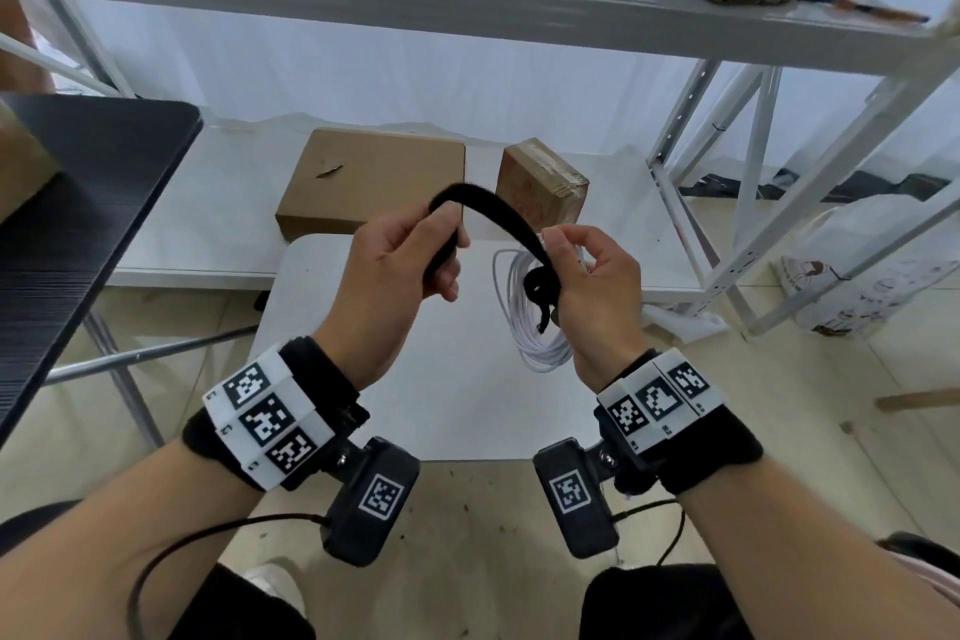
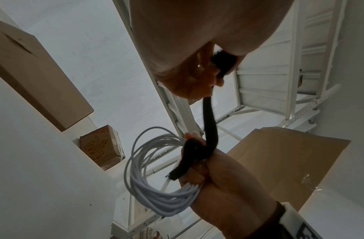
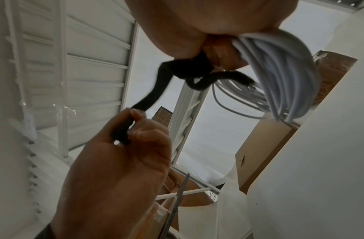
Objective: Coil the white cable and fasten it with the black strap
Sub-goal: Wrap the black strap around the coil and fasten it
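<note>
White cable coiled, gripped in right hand, held above near white table. Black strap looped round coil at right-hand grip, short tail hanging, long end arching left. Left hand pinching that long end between thumb and curled fingers. Two cardboard boxes on far low shelf. Black tabletop at left.

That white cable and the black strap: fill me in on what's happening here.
A person is bundling the white cable. It is already coiled and gripped in the right hand. The black strap is looped round the coil there, and the left hand pinches its long free end, held up and away. The strap is not fastened yet.
</note>
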